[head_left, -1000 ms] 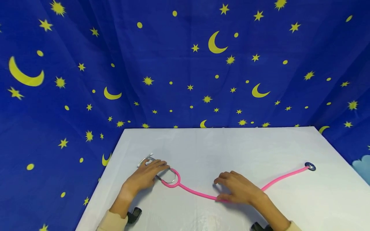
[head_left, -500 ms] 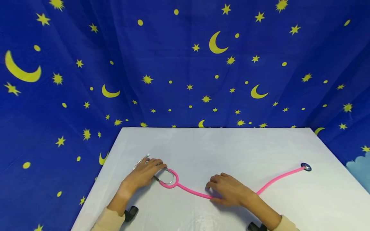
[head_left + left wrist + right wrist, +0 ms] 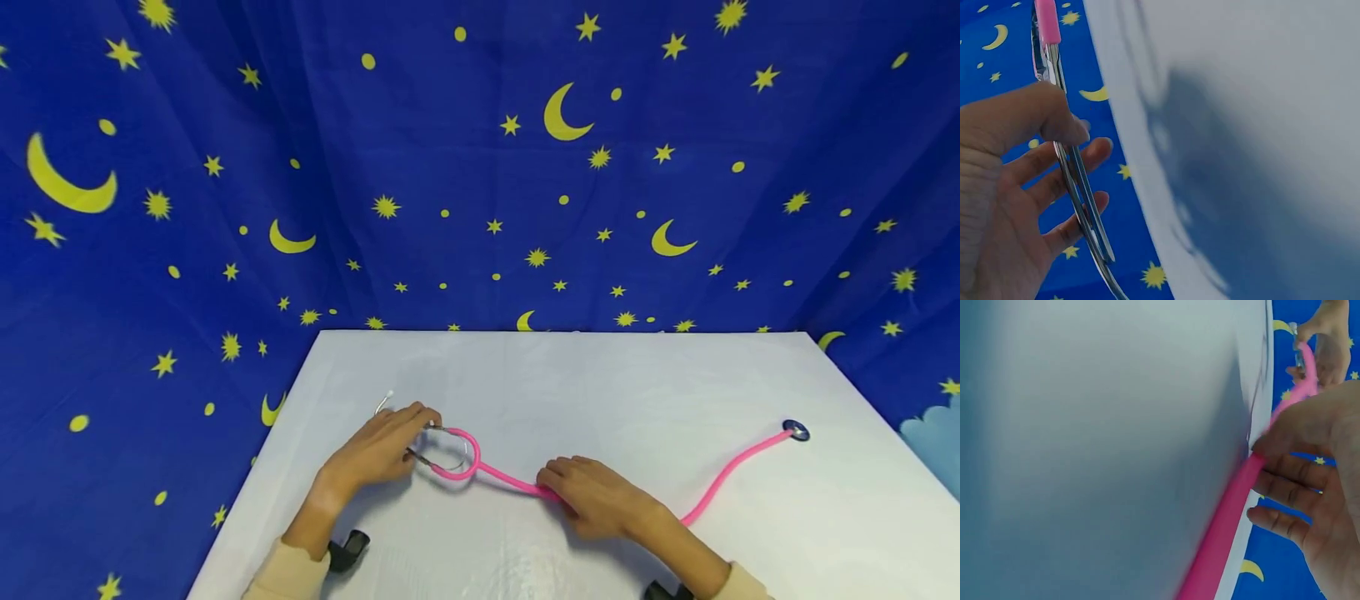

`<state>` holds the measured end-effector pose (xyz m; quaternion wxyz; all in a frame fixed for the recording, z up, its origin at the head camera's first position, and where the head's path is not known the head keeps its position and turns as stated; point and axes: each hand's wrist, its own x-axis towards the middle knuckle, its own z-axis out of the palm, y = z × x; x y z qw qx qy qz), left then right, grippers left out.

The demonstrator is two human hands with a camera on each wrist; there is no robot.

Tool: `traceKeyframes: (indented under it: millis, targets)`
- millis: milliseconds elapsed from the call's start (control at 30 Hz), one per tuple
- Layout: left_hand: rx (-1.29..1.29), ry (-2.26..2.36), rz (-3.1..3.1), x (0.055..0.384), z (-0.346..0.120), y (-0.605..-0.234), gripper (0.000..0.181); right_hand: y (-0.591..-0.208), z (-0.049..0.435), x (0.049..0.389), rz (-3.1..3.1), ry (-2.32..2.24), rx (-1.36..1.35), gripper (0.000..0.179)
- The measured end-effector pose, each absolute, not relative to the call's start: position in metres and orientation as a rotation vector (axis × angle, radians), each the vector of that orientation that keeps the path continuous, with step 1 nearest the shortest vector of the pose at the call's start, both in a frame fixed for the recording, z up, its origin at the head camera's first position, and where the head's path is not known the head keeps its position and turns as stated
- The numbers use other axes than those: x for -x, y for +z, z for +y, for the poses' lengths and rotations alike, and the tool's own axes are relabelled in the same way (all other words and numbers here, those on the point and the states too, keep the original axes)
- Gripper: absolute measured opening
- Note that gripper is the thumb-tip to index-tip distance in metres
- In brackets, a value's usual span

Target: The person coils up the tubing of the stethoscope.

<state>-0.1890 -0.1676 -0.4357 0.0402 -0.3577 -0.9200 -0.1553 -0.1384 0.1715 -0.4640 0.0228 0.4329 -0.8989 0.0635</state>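
Observation:
A stethoscope with pink tubing stretches across the white table. My left hand grips its metal ear tubes; in the left wrist view the thumb and fingers hold the two tubes side by side. One ear tip pokes out beyond that hand, while the rest of the ear tubes is largely hidden in the head view. Pinched in my right hand is the tubing below the Y-shaped fork, as the right wrist view confirms. The dark chest piece lies at the right end of the table.
The white table fills the lower part of the head view. Behind and at both sides hangs a blue cloth with yellow moons and stars. Black wrist devices show under both forearms.
The right fingers have curled round the tubing, which they earlier hovered over and touched. The fork and ear tubes have risen and shifted slightly right; the tubing near the chest piece bends more.

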Motion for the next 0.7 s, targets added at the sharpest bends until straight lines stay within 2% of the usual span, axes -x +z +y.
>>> traceKeyframes:
  millis: [200, 433, 600, 700]
  targets:
    - [0.952, -0.554, -2.871, 0.189, -0.163, -0.419, 0.058, -0.459, 0.181, 0.140, -2.863, 0.382, -1.240, 0.039]
    - [0.961, -0.604, -2.801, 0.191, -0.147, -0.391, 0.062, -0.449, 0.200, 0.144, -2.826, 0.392, -1.120, 0.046]
    - [0.960, -0.685, -2.785, 0.187, -0.140, -0.378, 0.064, -0.444, 0.210, 0.148, -2.706, 0.538, -1.057, 0.032]
    - [0.934, -0.742, -2.782, 0.186, -0.138, -0.375, 0.064, -0.441, 0.215, 0.150, -2.635, 0.583, -1.014, 0.029]
